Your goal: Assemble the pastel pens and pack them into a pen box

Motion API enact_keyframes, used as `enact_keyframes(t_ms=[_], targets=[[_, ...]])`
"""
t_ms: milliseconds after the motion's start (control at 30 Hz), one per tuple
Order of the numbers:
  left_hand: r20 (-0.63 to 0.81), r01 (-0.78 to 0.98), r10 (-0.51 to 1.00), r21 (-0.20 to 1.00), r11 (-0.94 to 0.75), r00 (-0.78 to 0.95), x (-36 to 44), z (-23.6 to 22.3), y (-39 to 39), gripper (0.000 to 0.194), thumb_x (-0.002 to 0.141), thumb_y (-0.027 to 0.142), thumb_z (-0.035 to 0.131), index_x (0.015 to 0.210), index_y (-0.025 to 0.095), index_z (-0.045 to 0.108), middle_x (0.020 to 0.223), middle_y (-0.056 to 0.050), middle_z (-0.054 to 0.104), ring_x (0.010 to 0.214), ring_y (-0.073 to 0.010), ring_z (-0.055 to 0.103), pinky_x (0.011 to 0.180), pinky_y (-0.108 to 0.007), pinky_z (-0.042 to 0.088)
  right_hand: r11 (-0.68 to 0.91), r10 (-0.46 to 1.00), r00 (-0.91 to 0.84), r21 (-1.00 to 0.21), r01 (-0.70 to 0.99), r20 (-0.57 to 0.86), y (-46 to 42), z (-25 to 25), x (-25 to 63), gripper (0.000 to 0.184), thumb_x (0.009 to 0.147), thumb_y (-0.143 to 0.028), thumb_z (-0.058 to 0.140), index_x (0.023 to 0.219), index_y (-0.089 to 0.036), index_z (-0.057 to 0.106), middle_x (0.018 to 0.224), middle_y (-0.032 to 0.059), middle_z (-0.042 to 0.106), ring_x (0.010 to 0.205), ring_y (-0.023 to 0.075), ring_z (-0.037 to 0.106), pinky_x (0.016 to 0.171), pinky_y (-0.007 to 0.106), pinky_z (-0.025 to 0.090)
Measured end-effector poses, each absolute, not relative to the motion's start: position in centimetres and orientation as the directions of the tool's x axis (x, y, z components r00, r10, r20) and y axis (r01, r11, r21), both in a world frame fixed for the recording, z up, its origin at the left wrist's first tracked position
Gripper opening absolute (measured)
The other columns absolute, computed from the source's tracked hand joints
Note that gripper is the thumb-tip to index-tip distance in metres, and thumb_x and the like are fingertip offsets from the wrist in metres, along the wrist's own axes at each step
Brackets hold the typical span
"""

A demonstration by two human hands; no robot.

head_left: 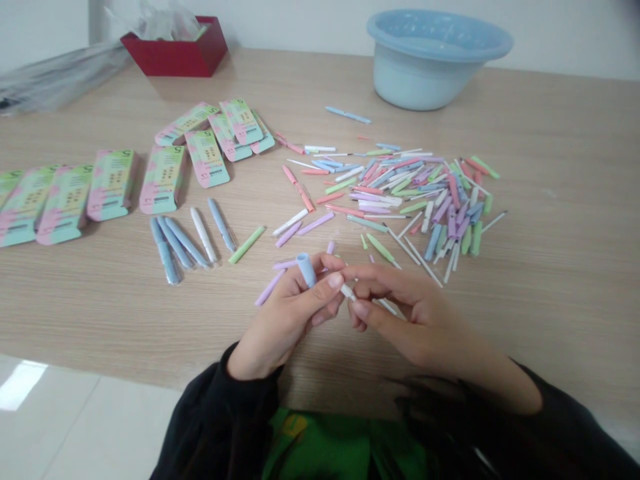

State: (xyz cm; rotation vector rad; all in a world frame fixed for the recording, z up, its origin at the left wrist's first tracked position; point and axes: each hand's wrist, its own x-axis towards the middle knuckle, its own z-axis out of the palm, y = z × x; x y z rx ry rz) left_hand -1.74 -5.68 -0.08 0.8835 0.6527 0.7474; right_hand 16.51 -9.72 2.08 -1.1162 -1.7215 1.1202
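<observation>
- left hand (287, 310), near the middle: its thumb and fingers are closed around a light-blue pen tube (306, 269), open end up. a steady, gentle hold suits so slim a tube; squeezing could tilt it.
- between the hands: one small white pen part (347, 291), just right of the left thumb.
- right hand (425, 317): thumb and forefinger are narrowed on that white part. best to guide it straight along its length with light fingertip pressure, wrist low; twisting could make it slip.
- counts, left to right: ten pink-and-green cartons (163, 179) marked 5, the leftmost cut off by the view's edge.
- one red box (175, 59) at the far left, with clear plastic bags (167, 23) inside, too crumpled to count.
- right of and nearer than most cartons, five pens in a row: four light-blue pens (185, 243) and one white pen (203, 235); one green pen (247, 245) lies just right of them.
- one lone blue pen (349, 115), far, left of the basin.
- one light-blue basin (420, 77), far right.
- right of the middle, a heap of loose pen parts (450, 193) in pink, purple, green, blue and white, too tangled to count.
</observation>
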Motion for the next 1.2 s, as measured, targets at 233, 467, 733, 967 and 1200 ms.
enact_keyframes(t_ms=[233, 467, 733, 967, 1200], targets=[[-0.109, -0.119, 0.852, 0.974, 0.195, 0.511, -1.5, -0.8, -5.5, 0.041, 0.091, 0.054, 0.07, 0.102, 0.016, 0.06, 0.063, 0.007, 0.046, 0.054, -0.0083, 0.037, 0.052, -0.024, 0.028, 0.061, 0.955, -0.295, -0.991, 0.118, 0.024, -9.0, 1.7, 17.0, 0.015, 0.095, -0.017, 0.06, 0.108, -0.024, 0.063, 0.077, -0.0029, 0.076, 0.078, 0.0144, 0.073, 0.078, 0.03, 0.057], [-0.037, -0.054, 0.705, 0.993, 0.106, 0.708, -1.5, -0.6, -6.0, 0.033, 0.107, 0.044, 0.043, 0.108, 0.015, 0.059, 0.08, 0.001, 0.052, 0.067, -0.0116, 0.046, 0.065, -0.028, 0.039, 0.091, 0.996, 0.035, -0.993, -0.08, 0.088, -8.6, 2.3, 18.5, 0.017, 0.091, -0.028, 0.07, 0.095, -0.029, 0.053, 0.083, -0.0029, 0.079, 0.079, 0.0186, 0.077, 0.071, 0.032, 0.059], [-0.003, -0.069, 0.645, 0.994, 0.086, 0.764, -0.8, -0.9, -6.3, 0.028, 0.108, 0.039, 0.042, 0.104, 0.015, 0.057, 0.078, 0.001, 0.051, 0.069, -0.0123, 0.048, 0.066, -0.028, 0.041, 0.177, 0.984, -0.017, -0.977, 0.12, 0.177, -9.6, 2.6, 17.8, 0.03, 0.096, -0.029, 0.066, 0.124, -0.031, 0.056, 0.085, -0.0011, 0.079, 0.072, 0.0183, 0.076, 0.073, 0.036, 0.062], [-0.022, -0.034, 0.626, 0.996, 0.077, 0.779, -0.9, -0.7, -6.2, 0.031, 0.107, 0.043, 0.042, 0.104, 0.017, 0.058, 0.079, 0.0, 0.052, 0.07, -0.0138, 0.048, 0.068, -0.028, 0.041, 0.199, 0.978, 0.038, -0.974, 0.106, 0.204, -9.7, 2.8, 17.5, 0.013, 0.097, -0.024, 0.062, 0.11, -0.026, 0.059, 0.095, 0.0028, 0.081, 0.072, 0.0169, 0.076, 0.069, 0.034, 0.061], [-0.037, -0.041, 0.668, 0.994, 0.1, 0.743, -0.7, -0.8, -6.4, 0.033, 0.105, 0.042, 0.045, 0.087, 0.017, 0.058, 0.076, 0.0, 0.053, 0.069, -0.0139, 0.051, 0.067, -0.028, 0.043, 0.195, 0.98, -0.076, -0.952, 0.238, 0.182, -9.7, 2.2, 17.3, 0.019, 0.098, -0.027, 0.06, 0.115, -0.027, 0.068, 0.097, 0.0032, 0.08, 0.083, 0.0204, 0.077, 0.075, 0.037, 0.061]])
